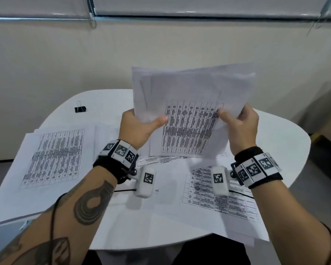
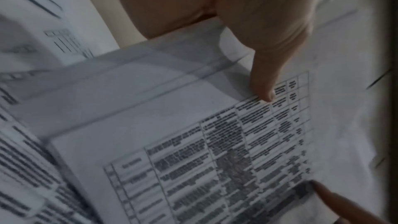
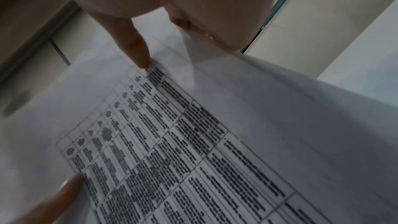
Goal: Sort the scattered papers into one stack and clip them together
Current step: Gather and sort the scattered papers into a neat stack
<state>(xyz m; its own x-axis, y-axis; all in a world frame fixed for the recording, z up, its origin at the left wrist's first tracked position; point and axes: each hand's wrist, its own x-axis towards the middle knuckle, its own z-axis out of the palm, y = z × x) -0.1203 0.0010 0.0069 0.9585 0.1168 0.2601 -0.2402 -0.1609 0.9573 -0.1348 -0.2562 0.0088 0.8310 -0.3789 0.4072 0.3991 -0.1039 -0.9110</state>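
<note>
Both hands hold a loose bundle of printed sheets [image 1: 189, 104] upright above the white table [image 1: 287, 142]. My left hand [image 1: 139, 125] grips its left edge, thumb across the front page. My right hand [image 1: 237, 121] pinches its right edge. The front page carries a table of dark text [image 2: 215, 159] [image 3: 172, 142]. The sheets in the bundle are uneven, with edges sticking out at the top. More printed sheets lie flat on the table: one at the left [image 1: 54, 157], others at the front right [image 1: 218, 197]. A black binder clip [image 1: 80, 108] stands at the table's far left.
A pale wall [image 1: 161, 50] rises just behind the rounded table. Loose sheets overhang the table's near edge [image 1: 237, 238]. Dark floor [image 1: 325, 169] shows to the right of the table.
</note>
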